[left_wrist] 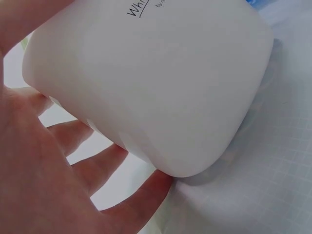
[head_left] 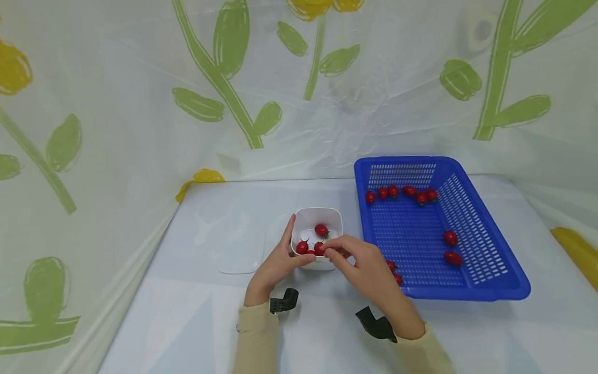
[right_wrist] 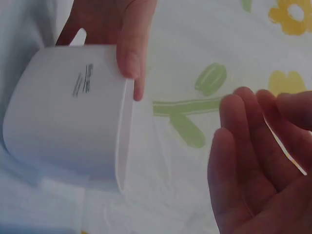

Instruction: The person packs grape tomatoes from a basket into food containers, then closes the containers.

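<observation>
A small white square container (head_left: pixel 320 264) stands open on the table, with several red cherry tomatoes (head_left: pixel 321 230) inside. My left hand (head_left: pixel 276 266) grips it, the thumb over the near rim and the fingers along the left side. In the left wrist view its fingertips press the container's white wall (left_wrist: pixel 161 92), which bears dark lettering. Over the near right of the opening is my right hand (head_left: pixel 366 267), its fingertips right at one tomato in the head view. The right wrist view shows the loosely bent fingers (right_wrist: pixel 253 151) with nothing visible between them.
A blue plastic basket (head_left: pixel 490 218) to the right holds several more cherry tomatoes (head_left: pixel 450 238) along its edges. Left of the container, a clear flat lid (head_left: pixel 240 254) lies on the white table (head_left: pixel 187 301). A flower-printed curtain (head_left: pixel 374 104) hangs behind the table.
</observation>
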Available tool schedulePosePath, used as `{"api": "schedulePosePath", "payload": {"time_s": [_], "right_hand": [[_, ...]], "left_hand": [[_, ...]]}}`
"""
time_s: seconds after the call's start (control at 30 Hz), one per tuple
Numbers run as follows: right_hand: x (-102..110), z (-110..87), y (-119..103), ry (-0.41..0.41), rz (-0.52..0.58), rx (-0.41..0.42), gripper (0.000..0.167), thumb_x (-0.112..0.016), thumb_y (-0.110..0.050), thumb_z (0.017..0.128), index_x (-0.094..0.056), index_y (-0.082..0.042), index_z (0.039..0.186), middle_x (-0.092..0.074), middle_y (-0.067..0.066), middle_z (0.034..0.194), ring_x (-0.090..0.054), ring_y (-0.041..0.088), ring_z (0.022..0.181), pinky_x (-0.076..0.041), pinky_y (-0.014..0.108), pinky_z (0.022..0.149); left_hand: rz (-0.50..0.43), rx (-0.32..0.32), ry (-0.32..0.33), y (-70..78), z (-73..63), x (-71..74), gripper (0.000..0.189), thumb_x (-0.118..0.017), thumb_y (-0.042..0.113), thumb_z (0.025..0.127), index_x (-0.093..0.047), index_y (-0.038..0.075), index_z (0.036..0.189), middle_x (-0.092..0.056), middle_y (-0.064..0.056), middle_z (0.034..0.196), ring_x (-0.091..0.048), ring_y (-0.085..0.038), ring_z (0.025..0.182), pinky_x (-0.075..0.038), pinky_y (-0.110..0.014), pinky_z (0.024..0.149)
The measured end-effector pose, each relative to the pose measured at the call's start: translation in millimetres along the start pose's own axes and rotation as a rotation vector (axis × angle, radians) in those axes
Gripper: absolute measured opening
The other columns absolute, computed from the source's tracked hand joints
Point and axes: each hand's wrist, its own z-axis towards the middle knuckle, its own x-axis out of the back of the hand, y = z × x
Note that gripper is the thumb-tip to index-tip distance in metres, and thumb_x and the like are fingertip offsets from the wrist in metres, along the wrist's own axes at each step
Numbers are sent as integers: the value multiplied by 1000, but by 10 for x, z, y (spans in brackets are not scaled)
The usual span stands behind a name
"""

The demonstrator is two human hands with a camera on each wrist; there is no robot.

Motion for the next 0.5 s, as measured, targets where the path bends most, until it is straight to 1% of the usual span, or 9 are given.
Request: {"api": "schedulePosePath", "payload": {"time_s": [0.17,0.23,0.3,0.4,0.5], "right_hand": [[161,38,-81,-125,-154,118,15,-63,-21,84,-65,-20,99,-60,-14,86,-52,0,72,-46,17,60],[233,60,-113,-181,-196,136,17,-63,-21,84,-65,-19,101,-60,-13,86,-53,0,73,-46,17,61],[299,84,-126,-242,-232,120,19,-62,-22,84,-65,-19,103,-60,-13,85,-53,0,72,-46,16,60],[400,123,-96,-328,-286,65,21,-62,-24,85,-64,-20,105,-60,-13,84,-52,1,72,-45,16,59],[513,159,-22,-378,-336,16,23,-62,-23,85,-64,-19,107,-60,-13,85,-53,2,74,-46,18,61]], "left_hand": [[36,0,2,37,-24,13,95,-68,26,79,2,36,142,-8,-2,148,-21,-28,129,-34,-46,95],[46,2,7,33,-19,18,95,-69,27,78,1,37,142,-8,-1,148,-21,-29,129,-35,-46,94],[50,1,11,25,-12,21,96,-69,30,77,1,37,142,-7,-1,148,-20,-29,129,-34,-47,94],[30,-7,8,9,3,19,98,-71,33,75,1,36,142,-7,-1,148,-19,-28,130,-32,-47,96],[10,-6,-1,-2,8,11,99,-72,34,74,1,37,142,-8,-1,148,-17,-28,131,-30,-47,97]]}}
